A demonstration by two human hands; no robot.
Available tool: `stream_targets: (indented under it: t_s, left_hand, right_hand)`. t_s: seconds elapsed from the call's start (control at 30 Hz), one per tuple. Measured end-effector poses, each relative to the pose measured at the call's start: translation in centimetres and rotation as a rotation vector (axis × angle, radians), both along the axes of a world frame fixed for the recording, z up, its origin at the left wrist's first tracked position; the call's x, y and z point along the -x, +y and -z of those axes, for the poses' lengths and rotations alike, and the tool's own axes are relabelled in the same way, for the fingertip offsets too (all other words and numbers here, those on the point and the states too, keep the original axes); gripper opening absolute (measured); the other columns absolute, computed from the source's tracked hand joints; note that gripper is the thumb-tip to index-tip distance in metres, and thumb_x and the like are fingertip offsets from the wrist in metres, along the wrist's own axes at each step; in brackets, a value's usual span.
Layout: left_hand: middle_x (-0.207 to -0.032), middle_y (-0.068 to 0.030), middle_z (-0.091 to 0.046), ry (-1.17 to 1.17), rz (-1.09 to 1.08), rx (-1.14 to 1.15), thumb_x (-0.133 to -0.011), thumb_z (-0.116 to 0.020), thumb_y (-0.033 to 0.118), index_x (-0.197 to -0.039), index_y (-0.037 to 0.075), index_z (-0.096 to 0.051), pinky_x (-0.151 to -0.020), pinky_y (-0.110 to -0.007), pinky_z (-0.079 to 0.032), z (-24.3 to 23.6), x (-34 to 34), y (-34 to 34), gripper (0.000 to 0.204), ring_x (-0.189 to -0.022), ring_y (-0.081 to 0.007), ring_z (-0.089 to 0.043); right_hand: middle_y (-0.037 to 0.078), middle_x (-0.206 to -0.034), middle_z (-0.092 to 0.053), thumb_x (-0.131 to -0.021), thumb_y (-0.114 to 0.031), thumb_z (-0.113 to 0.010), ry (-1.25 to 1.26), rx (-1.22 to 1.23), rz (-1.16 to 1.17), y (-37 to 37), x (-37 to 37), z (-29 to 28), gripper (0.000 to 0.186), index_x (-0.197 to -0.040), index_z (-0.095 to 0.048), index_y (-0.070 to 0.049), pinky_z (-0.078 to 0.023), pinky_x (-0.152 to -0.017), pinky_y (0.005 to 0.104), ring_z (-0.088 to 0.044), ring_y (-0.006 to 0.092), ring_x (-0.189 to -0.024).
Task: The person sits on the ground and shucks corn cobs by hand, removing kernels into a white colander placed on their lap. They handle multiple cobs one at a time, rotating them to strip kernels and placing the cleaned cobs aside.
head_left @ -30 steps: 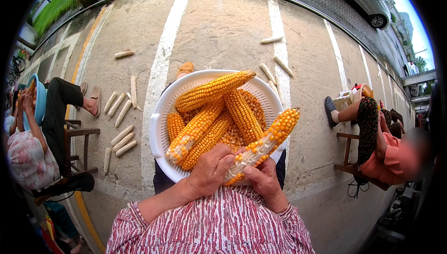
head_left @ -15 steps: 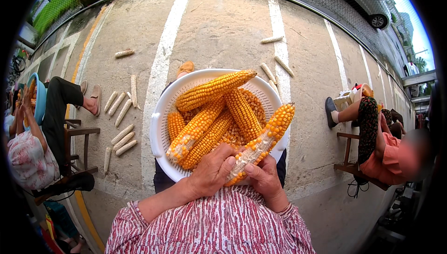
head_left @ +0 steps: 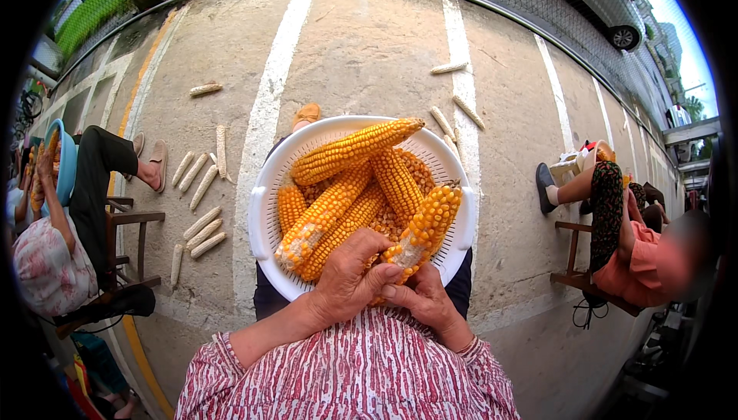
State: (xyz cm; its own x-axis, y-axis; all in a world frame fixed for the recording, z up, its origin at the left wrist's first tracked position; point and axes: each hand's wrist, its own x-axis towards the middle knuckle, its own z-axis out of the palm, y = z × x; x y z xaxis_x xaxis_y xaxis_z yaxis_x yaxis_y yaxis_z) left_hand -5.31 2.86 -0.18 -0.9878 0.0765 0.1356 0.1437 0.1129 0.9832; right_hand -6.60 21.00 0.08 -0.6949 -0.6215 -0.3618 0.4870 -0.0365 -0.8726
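A white plastic colander [head_left: 264, 212] rests on my lap, holding several yellow corn cobs [head_left: 338, 155] and loose kernels [head_left: 415, 168]. At its near right side, a partly stripped cob [head_left: 423, 228], bare and pale along one side, stands tilted up from my two hands. My left hand [head_left: 350, 278] is closed round its lower part, thumb pressed against it. My right hand [head_left: 423, 301] grips the same cob from below and right, its thumb beside my left thumb. The cob's lower end is mostly hidden by my fingers.
Bare white cobs [head_left: 204, 185] lie on the concrete ground [head_left: 361, 51] at left and upper right. A person [head_left: 54, 255] sits at left with a blue basin [head_left: 61, 158]; another [head_left: 638, 266] sits on a wooden chair at right. A mesh fence and car [head_left: 615, 28] are beyond.
The cob in my hands has swung more upright and moved left; its pointed top is now lower. My right hand has shifted slightly left, and both thumbs are closer together.
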Motion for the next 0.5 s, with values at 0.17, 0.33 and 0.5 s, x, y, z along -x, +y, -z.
stream_targets:
  t_s: [0.17, 0.33, 0.5]
  left_hand:
    - [-0.093, -0.0144, -0.057, -0.011, -0.004, 0.015, -0.093, -0.059, 0.017, -0.101, -0.002, -0.059, -0.076, -0.035, -0.047, 0.1, 0.0, -0.1, 0.022, -0.085, -0.0267, -0.058]
    - [-0.096, -0.012, -0.057, -0.01, -0.067, -0.057, -0.094, -0.051, 0.013, -0.103, -0.002, -0.059, -0.08, -0.033, -0.045, 1.4, -0.4, 0.0, 0.02, -0.088, -0.0234, -0.056]
    - [-0.098, -0.0141, -0.059, -0.027, -0.1, -0.126, -0.094, -0.055, 0.016, -0.109, -0.002, -0.058, -0.082, -0.035, -0.047, 1.0, -0.3, 0.2, 0.024, -0.089, -0.0264, -0.059]
  right_hand:
    - [0.007, -0.117, -0.056, -0.091, -0.013, -0.065, 0.0, 0.006, 0.005, -0.2, 0.0, 0.2, 0.049, -0.132, -0.042, -0.001, -0.046, -0.091, 0.0307, -0.054, 0.0154, -0.109]
    - [0.008, -0.116, -0.057, -0.09, -0.012, -0.066, -0.021, -0.011, -0.031, -0.5, 0.0, -0.1, 0.045, -0.129, -0.044, 0.0, -0.046, -0.091, 0.0312, -0.055, 0.0151, -0.107]
    - [0.009, -0.115, -0.058, -0.091, -0.011, -0.065, 0.065, -0.046, -0.025, -0.9, 0.0, -0.2, 0.043, -0.127, -0.046, 0.001, -0.046, -0.091, 0.0321, -0.057, 0.0172, -0.106]
